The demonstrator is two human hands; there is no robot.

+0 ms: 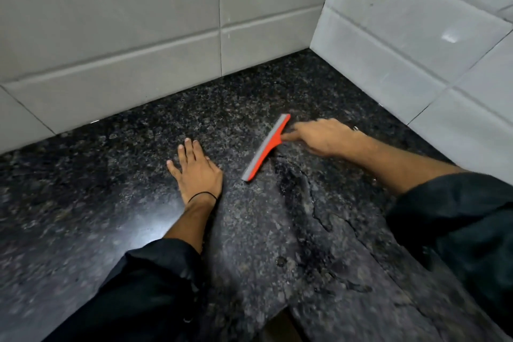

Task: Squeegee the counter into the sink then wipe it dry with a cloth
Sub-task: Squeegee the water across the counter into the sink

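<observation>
A red squeegee (267, 147) with a grey rubber blade lies edge-down on the dark speckled granite counter (111, 180), its blade running diagonally from upper right to lower left. My right hand (322, 137) grips its short handle from the right side and looks blurred. My left hand (195, 172) rests flat on the counter just left of the blade, fingers spread, holding nothing. A thin black band circles that wrist. Streaks and pooled water (302, 203) glisten on the stone below and right of the squeegee. No sink or cloth is in view.
White tiled walls (138, 36) meet in a corner (313, 47) behind and to the right of the counter. A bright light reflection (150, 230) sits on the stone near my left forearm. The counter's front edge (283, 314) shows at the bottom.
</observation>
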